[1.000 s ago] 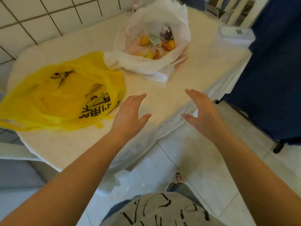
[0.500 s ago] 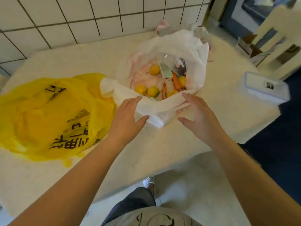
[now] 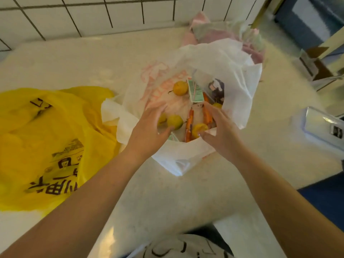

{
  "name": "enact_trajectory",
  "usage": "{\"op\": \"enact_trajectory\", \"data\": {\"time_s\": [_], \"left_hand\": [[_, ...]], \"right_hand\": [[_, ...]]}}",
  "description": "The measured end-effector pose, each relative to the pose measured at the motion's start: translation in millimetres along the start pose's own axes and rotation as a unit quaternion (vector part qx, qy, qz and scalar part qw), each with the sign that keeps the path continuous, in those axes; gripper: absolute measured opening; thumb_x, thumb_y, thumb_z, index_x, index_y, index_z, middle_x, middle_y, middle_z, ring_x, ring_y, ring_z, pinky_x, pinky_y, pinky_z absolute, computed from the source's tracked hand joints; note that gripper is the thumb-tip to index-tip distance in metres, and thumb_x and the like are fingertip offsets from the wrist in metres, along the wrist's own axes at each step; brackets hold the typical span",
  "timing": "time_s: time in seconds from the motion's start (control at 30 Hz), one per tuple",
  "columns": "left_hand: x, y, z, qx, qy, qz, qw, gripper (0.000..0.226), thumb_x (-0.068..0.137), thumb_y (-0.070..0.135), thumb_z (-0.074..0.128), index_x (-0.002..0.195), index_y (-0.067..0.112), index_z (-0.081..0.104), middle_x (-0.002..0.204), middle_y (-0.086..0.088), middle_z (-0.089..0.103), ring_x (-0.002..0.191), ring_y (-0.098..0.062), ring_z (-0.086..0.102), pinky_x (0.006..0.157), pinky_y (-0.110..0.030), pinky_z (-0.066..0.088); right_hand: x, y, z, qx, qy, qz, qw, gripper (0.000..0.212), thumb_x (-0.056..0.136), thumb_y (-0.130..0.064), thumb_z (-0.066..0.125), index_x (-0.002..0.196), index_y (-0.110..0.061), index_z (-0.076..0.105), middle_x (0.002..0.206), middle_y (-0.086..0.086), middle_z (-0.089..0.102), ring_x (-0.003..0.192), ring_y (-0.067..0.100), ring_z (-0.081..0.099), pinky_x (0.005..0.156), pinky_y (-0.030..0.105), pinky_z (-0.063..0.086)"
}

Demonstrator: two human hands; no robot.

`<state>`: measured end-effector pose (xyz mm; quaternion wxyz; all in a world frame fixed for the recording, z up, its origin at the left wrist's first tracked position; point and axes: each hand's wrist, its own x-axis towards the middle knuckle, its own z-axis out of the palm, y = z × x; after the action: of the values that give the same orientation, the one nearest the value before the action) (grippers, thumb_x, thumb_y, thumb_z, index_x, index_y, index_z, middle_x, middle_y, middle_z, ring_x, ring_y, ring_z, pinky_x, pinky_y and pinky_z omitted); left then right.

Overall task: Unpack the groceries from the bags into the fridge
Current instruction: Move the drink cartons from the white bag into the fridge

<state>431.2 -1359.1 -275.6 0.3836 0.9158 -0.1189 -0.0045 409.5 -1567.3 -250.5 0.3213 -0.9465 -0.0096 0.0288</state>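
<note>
1. White wall tiles (image 3: 93,13) with dark grout run behind your bench (image 3: 167,192), which is covered in a pale cloth.
2. On the bench, to your left, lies a yellow bag (image 3: 46,142) with dark printed characters, slumped flat.
3. Just beside it, touching its right edge, sits the white bag (image 3: 232,71), its mouth spread wide towards you.
4. Inside the white bag you can see several yellow fruits; one yellow fruit (image 3: 180,88) lies at the back, others near the front rim.
5. A green-and-white carton (image 3: 195,92) stands tilted in the middle of the bag, with orange carrots (image 3: 189,125) next to it and a dark printed packet (image 3: 216,89) to the right.
6. Your left hand (image 3: 149,131) reaches over the near rim into the bag, fingers loosely spread around the yellow fruits; its grip is apart and holds nothing you can make out.
7. Your right hand (image 3: 221,131) is in the bag at the near right, fingers extended beside the carrots and thumb by a yellow fruit; its grip is also apart.
8. Behind the white bag lies a bundle of pinkish bags (image 3: 214,32) against the wall.
9. At the right edge of the bench sits a clear lidded container (image 3: 320,127).
</note>
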Motion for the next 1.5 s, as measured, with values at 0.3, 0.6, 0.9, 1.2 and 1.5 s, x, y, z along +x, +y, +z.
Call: {"op": "enact_trajectory", "data": {"time_s": [0.3,0.6,0.9,1.2,1.5], "left_hand": [[-28.2,1.9,39.5,0.057,-0.048,-0.044,0.996,0.053,0.088,0.026,0.06,0.137,0.022,0.042,0.135,0.0,0.05,0.121,-0.018,0.047,0.096,-0.03,0.041],[-50.1,15.1,64.7,0.202,-0.11,-0.123,0.965,0.045,0.095,0.041,0.044,0.136,0.024,0.044,0.135,0.0,0.051,0.122,-0.021,0.048,0.1,-0.04,0.037],[-71.8,33.7,72.9,0.268,-0.136,-0.175,0.937,0.044,0.098,0.045,0.029,0.139,0.032,0.036,0.137,0.008,0.049,0.129,-0.015,0.041,0.115,-0.043,0.007],[-88.2,29.4,79.9,0.29,-0.078,-0.075,0.951,0.043,0.093,0.045,0.034,0.096,0.026,0.072,0.097,-0.001,0.06,0.1,-0.026,0.058,0.106,-0.049,0.032],[-105.7,21.8,80.6,0.272,-0.106,-0.029,0.956,0.039,0.096,0.042,0.031,0.085,0.026,0.065,0.088,0.007,0.066,0.09,-0.015,0.063,0.112,-0.047,0.023]], "right_hand": [[38.1,17.8,36.4,-0.004,-0.184,-0.108,0.977,0.067,0.089,-0.014,0.057,0.146,-0.025,0.023,0.144,0.004,0.036,0.126,0.023,0.043,0.099,0.037,0.042],[49.5,38.6,52.9,-0.122,-0.246,-0.246,0.93,0.052,0.095,-0.024,0.045,0.145,-0.026,0.029,0.139,0.002,0.044,0.118,0.022,0.05,0.088,0.037,0.045],[39.0,48.7,57.4,-0.104,-0.269,-0.262,0.921,0.041,0.093,-0.022,0.05,0.134,-0.025,0.045,0.129,0.002,0.053,0.113,0.02,0.053,0.085,0.034,0.045],[18.5,57.0,49.1,-0.12,-0.277,-0.25,0.92,0.045,0.089,-0.03,0.058,0.132,-0.026,0.046,0.122,-0.002,0.057,0.107,0.016,0.058,0.081,0.037,0.052],[-17.6,71.0,50.4,-0.122,-0.28,-0.204,0.93,0.061,0.085,-0.034,0.062,0.137,-0.029,0.032,0.129,-0.001,0.05,0.104,0.02,0.057,0.079,0.037,0.051]]}}
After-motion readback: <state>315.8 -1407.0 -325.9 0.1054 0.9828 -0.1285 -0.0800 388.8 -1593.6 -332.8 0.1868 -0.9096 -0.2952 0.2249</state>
